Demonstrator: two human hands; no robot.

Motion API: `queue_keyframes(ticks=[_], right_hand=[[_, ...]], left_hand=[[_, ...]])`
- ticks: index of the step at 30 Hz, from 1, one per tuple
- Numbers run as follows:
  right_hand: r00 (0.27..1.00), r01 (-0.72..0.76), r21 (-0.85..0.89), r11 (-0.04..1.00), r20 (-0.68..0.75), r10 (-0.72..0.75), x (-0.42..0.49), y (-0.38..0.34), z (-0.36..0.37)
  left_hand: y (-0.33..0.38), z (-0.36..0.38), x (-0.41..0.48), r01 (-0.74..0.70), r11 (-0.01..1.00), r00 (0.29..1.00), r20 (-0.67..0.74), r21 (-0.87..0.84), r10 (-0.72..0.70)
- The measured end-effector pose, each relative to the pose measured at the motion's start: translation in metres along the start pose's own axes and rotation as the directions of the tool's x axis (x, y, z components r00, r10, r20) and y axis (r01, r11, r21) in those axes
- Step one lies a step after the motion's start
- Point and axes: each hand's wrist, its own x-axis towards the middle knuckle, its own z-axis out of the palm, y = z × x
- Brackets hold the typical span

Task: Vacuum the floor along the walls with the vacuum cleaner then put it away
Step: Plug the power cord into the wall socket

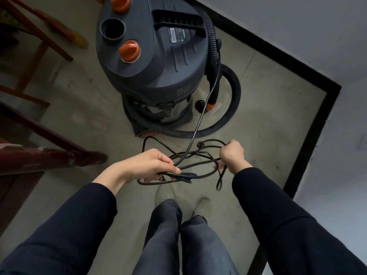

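Note:
A dark grey canister vacuum cleaner point(156, 56) with orange knobs stands on the floor in front of me, near a wall corner. Its ribbed black hose point(234, 100) curls round its right side and base. The black power cord point(200, 116) runs down from the vacuum's right side into loose loops between my hands. My left hand point(147, 165) grips a bundle of cord loops. My right hand point(231, 153) is closed round the far end of the loops, with the plug point(200, 144) hanging just beside it.
White walls with a black skirting board point(309, 124) form a corner to the right. Dark red wooden furniture legs point(39, 36) and a rail stand at the left. My feet are on the grey concrete floor point(89, 126) below the cord.

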Motion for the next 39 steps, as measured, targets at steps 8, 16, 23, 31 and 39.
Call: queue_keyframes(ticks=[8,16,23,31,39], right_hand=[[0.965,-0.005,0.607,0.795,-0.206,0.164,0.025,0.013,-0.036],[0.847,0.289,0.035,0.957,-0.474,-0.239,0.029,0.021,-0.095],[0.687,0.374,-0.839,0.397,-0.038,-0.726,0.024,0.055,-0.133],[0.74,0.262,-0.965,-0.028,0.219,-0.636,0.028,0.075,-0.123],[0.763,0.398,-0.917,0.035,0.31,-0.567,0.026,0.069,-0.106]], left_hand=[[-0.008,-0.02,-0.009,0.067,0.998,0.991,-0.114,0.016,-0.064],[-0.021,-0.028,0.005,0.362,0.774,0.863,-0.502,0.519,-0.067],[-0.017,-0.042,0.012,0.532,0.344,0.803,-0.59,0.774,0.085],[-0.015,-0.057,0.008,0.625,0.294,0.741,-0.668,0.723,0.068],[-0.05,-0.031,-0.004,0.351,0.886,0.774,-0.627,0.303,-0.092]])
